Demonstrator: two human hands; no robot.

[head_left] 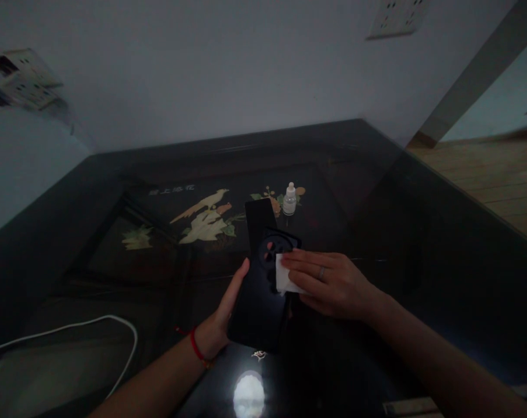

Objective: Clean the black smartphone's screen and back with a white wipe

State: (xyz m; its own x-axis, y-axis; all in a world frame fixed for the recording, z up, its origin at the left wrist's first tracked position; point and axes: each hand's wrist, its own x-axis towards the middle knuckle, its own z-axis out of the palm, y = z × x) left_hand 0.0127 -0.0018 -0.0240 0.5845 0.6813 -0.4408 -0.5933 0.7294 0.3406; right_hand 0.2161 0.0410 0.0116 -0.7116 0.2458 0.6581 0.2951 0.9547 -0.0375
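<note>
My left hand (226,305) holds a black phone case (259,307) from its left edge, thumb along the side. The case is tilted above the dark table, with round camera cutouts near its top; something pinkish shows through some of them. My right hand (328,281) presses a folded white wipe (285,276) against the case beside the cutouts. Behind the case, a flat black phone (260,215) lies on the table, partly covered by it. A small clear bottle (289,200) with a white cap stands just right of that phone.
The glossy dark table (354,215) bears an inlaid bird and flower picture (206,220). A white cable (111,317) curves across its left side. The wall (228,75) rises behind, with sockets (398,17) at upper right and more at upper left.
</note>
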